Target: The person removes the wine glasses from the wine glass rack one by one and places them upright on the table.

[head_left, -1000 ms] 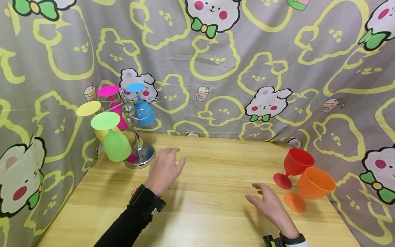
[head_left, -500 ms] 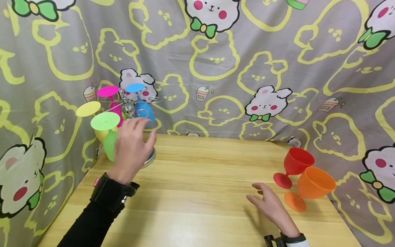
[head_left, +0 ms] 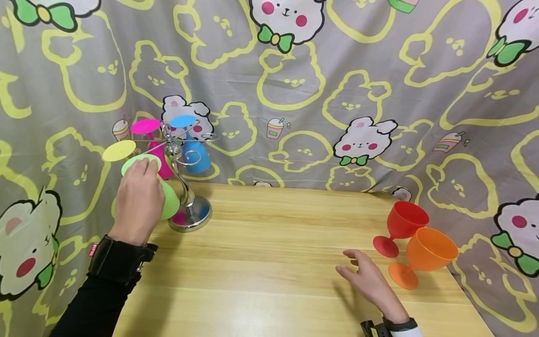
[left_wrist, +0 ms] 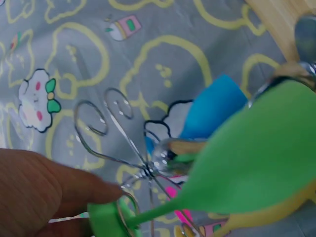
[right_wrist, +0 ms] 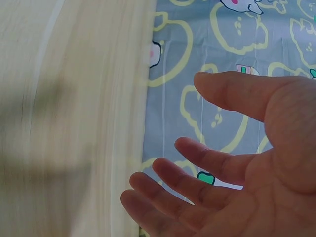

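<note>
A green goblet (left_wrist: 252, 148) hangs upside down by its foot from a chrome rack (head_left: 191, 213). My left hand (head_left: 141, 199) pinches the foot of that goblet; in the left wrist view the thumb and a finger lie on either side of the green foot (left_wrist: 106, 219), right at a wire ring. Yellow (head_left: 120, 150), pink (head_left: 146, 126) and blue (head_left: 198, 157) goblets hang from the other arms. My right hand (head_left: 370, 281) holds nothing, fingers spread and loosely bent, left of an orange goblet (head_left: 431, 250).
Behind the orange goblet stands a red goblet (head_left: 406, 220), upright near the table's right edge. The wooden table (head_left: 269, 262) meets a patterned grey curtain (head_left: 236, 70) at the back and sides. Two curled wire arms (left_wrist: 91, 126) of the rack carry no goblet.
My left hand has moved left from beside the rack's base, past its front, and now grips the green goblet's foot. The right hand has stayed in place.
</note>
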A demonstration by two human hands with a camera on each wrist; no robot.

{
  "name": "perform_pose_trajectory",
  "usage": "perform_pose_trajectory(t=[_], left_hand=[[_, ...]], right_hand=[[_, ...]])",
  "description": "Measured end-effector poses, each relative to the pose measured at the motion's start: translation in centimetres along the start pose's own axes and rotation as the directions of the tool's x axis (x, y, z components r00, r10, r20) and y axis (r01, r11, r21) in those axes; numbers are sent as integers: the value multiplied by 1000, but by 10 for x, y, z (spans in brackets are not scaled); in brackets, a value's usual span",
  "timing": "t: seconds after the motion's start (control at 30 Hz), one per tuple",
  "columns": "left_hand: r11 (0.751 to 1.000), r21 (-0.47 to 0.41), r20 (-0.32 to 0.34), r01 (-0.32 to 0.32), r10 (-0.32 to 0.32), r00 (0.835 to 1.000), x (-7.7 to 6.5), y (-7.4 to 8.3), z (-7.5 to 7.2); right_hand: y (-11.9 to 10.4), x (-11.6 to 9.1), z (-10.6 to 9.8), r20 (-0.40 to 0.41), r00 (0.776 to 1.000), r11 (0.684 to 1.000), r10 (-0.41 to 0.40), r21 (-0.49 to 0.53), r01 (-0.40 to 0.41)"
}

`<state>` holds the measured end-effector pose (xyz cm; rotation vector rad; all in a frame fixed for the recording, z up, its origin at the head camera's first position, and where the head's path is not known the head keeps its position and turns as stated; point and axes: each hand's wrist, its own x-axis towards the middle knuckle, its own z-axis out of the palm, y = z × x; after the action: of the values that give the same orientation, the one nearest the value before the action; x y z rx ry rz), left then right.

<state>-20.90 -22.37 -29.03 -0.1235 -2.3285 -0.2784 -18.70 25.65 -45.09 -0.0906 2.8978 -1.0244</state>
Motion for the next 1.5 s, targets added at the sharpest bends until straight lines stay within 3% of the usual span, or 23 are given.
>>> perform_pose_trajectory(t=[0.27, 0.5, 0.77, 0.9, 1.07, 1.23, 1.37, 1.5], left_hand=[[999, -7, -24, -49, 49, 999, -1, -8, 0], [997, -61, -41, -49, 47, 998, 0, -15, -3], [997, -60, -46, -43, 40, 998, 10, -26, -8], [997, -29, -45, -69, 67, 997, 20, -29, -7], [995, -20, -14, -96, 96, 995, 34, -26, -6], [996, -40, 45, -77, 78, 996, 45, -19, -2], [995, -34, 74, -92, 94, 993, 48, -10, 3], [991, -27, 55, -132, 133, 990, 47, 0, 7]], right_hand=[[4, 0, 1, -6, 1000, 1000, -2, 3, 2], [7, 0, 0, 9, 1000, 999, 29, 15, -29], [9, 0, 0, 3, 1000, 1000, 14, 12, -14], [10, 0, 0, 2, 1000, 1000, 18, 12, -18], [9, 0, -1, 2, 1000, 1000, 24, 11, -24], [9, -2, -1, 3, 1000, 1000, 19, 14, -20], [8, -2, -2, 1, 1000, 1000, 14, 19, -14], [8, -2, -3, -3, 1000, 1000, 15, 14, -15]])
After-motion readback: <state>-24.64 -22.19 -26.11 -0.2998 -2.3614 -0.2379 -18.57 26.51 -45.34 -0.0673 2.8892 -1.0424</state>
